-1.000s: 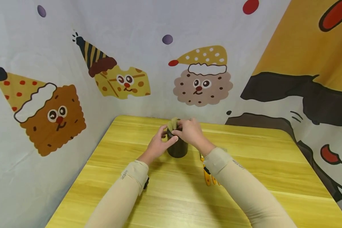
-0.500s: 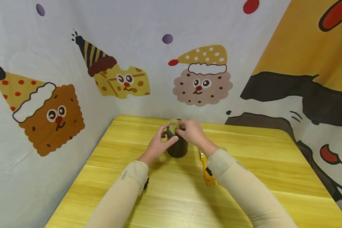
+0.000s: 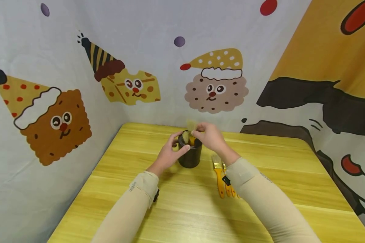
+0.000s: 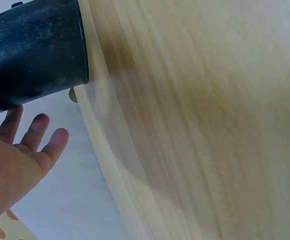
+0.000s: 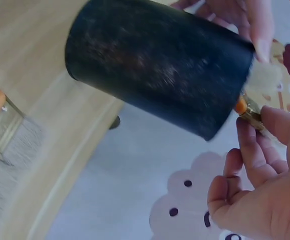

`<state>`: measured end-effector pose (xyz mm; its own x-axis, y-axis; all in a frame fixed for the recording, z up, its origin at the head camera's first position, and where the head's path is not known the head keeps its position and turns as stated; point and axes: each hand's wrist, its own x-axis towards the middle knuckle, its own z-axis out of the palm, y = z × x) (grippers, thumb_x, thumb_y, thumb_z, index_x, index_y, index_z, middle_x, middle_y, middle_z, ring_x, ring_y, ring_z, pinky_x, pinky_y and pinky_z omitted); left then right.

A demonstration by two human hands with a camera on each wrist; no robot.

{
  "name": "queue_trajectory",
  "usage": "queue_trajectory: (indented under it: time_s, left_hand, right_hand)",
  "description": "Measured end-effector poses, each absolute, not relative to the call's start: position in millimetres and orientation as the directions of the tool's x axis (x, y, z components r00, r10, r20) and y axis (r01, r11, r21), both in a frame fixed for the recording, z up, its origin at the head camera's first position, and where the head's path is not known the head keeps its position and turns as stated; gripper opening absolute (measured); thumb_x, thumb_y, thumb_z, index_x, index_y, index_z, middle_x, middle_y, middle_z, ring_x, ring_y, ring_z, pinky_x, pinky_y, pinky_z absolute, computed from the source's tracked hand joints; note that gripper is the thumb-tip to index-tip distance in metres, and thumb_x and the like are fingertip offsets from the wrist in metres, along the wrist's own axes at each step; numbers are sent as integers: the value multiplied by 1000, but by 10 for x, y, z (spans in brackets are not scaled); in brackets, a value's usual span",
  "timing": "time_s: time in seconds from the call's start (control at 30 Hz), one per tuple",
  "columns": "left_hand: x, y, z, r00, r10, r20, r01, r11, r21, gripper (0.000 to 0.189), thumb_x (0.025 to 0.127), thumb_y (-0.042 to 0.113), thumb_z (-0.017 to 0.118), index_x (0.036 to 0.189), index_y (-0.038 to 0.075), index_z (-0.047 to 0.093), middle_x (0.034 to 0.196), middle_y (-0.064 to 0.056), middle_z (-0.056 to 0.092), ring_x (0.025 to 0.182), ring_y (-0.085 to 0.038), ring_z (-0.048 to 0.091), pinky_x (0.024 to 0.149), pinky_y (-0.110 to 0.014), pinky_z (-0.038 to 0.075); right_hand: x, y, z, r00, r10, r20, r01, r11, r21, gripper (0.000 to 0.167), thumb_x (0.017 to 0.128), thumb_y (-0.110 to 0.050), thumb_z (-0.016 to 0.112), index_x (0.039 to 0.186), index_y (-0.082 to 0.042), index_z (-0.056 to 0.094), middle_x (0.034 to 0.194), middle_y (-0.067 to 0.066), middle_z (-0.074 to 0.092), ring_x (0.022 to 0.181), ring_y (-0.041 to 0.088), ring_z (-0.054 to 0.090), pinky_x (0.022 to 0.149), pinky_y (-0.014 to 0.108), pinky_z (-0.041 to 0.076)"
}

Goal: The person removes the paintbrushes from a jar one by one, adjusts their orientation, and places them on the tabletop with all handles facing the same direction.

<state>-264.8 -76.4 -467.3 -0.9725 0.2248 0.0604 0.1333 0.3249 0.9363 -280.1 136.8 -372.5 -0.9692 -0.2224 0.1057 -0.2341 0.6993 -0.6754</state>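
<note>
A black cylindrical cup (image 3: 190, 158) stands upright near the table's back edge. My left hand (image 3: 169, 152) holds it at the rim, thumb in front and fingers on the left side. In the left wrist view, three fingers spread beside the cup (image 4: 34, 55). My right hand (image 3: 212, 136) pinches a paintbrush (image 3: 192, 126) by its metal ferrule. Its pale bristles point up and its orange handle reaches down into the cup. Another brush's bristles (image 3: 185, 136) show at the cup's left inner side. The right wrist view shows the gold ferrule (image 5: 255, 119) between thumb and fingers.
Several orange-handled paintbrushes (image 3: 219, 180) lie side by side on the wooden table (image 3: 182, 209), partly under my right forearm. A printed cloth (image 3: 158, 114) with cartoon figures hangs close behind the table's back edge and along its left side.
My right hand has shifted slightly right and up with the paintbrush, so its bristles now stand above the rim, apart from the other brush. The left hand stays on the cup.
</note>
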Motion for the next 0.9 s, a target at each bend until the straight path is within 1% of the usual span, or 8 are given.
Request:
queue_trajectory:
  time_s: [0.17,0.3,0.37,0.47,0.57,0.63,0.77,0.9]
  left_hand:
    - [-2651,-769,-4687,-975,217,47,121,342,932,79,94,72,68,161,48,34,162,-10,50,150,-38,48,119,-64,44]
    - [-2656,-769,-4703,-976,214,47,119,337,934,77,94,72,69,160,48,36,161,-10,52,149,-38,48,118,-64,44]
    - [-2658,-767,-4706,-976,213,50,121,337,934,75,94,71,69,159,49,36,160,-10,52,149,-38,49,118,-64,44]
    - [-2663,-767,-4702,-976,210,52,123,341,932,74,95,70,69,158,51,36,160,-9,53,148,-37,49,118,-64,45]
    - [-2663,-771,-4695,-976,210,56,127,343,931,74,95,70,70,158,52,36,160,-9,53,149,-37,49,118,-63,45]
    - [-2657,-775,-4684,-976,211,58,129,340,931,74,94,70,71,158,52,36,160,-9,53,149,-37,49,119,-63,44]
    - [-2653,-779,-4682,-975,213,62,134,344,930,76,93,71,71,158,53,35,160,-8,53,149,-38,49,118,-64,44]
    - [-2658,-780,-4690,-974,214,67,139,344,929,75,94,71,71,157,54,35,159,-8,54,148,-37,50,118,-63,45]
  right_hand:
    - [-2813,1461,-3582,-969,-210,130,-236,639,-732,26,106,-39,68,114,-15,74,121,9,76,113,31,71,94,52,60]
    - [-2818,1557,-3480,-972,-183,148,-229,603,-764,29,105,-40,70,116,-13,73,119,10,76,109,30,70,93,50,58]
    - [-2824,1625,-3427,-975,-169,146,-216,556,-803,32,105,-39,71,119,-11,73,121,13,76,111,32,69,97,50,57]
    - [-2824,1745,-3344,-982,-143,124,-178,472,-864,37,103,-41,73,122,-9,72,125,12,77,117,31,68,108,53,52]
    - [-2806,1878,-3270,-990,-112,90,-127,403,-906,41,102,-44,74,122,-9,71,123,7,77,125,30,64,117,55,45]
    - [-2797,1970,-3239,-993,-96,74,-105,380,-919,43,102,-46,74,121,-8,70,117,3,76,128,29,61,120,55,42]
    - [-2772,2146,-3226,-996,-70,48,-70,368,-927,43,102,-48,73,122,-10,69,108,-10,71,121,22,59,113,46,46]
    - [-2740,2308,-3265,-998,-49,32,-48,377,-925,42,102,-47,73,118,-8,68,110,-10,67,113,18,56,103,38,47]
